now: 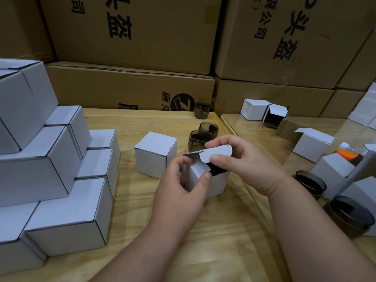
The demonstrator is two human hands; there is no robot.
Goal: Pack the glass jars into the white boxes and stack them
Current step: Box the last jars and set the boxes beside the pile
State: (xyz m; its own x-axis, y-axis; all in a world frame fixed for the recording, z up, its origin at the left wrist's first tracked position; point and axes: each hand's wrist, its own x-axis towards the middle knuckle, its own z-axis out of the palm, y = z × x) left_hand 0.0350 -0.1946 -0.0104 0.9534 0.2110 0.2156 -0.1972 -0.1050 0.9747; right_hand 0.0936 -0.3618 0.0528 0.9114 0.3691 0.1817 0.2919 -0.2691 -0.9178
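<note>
Centrally, on the wooden table (142, 210), a small open white cardboard box (211, 184), light and easily creased, probably already holding a fragile glass jar, is steadied by the left hand (181, 190) pinching a side flap, while its rounded lid flap (215, 154) is pinched by the right hand (240, 161).

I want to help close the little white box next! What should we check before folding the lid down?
1. Side flap tucked in: the left hand is pressing the side flap inward, but it is not flat yet. Not ok.
2. Lid held: the right hand pinches the rounded lid flap. Ok.
3. Jar inside the open white box: the opening only looks dark. Cannot tell.
4. Box steady on the wooden table: it sits flat. Ok.
5. Room to work: the closed white box and the two glass jars stand close behind. Ok, but tight.
6. Stack of white boxes ready on the left: ok.
</note>
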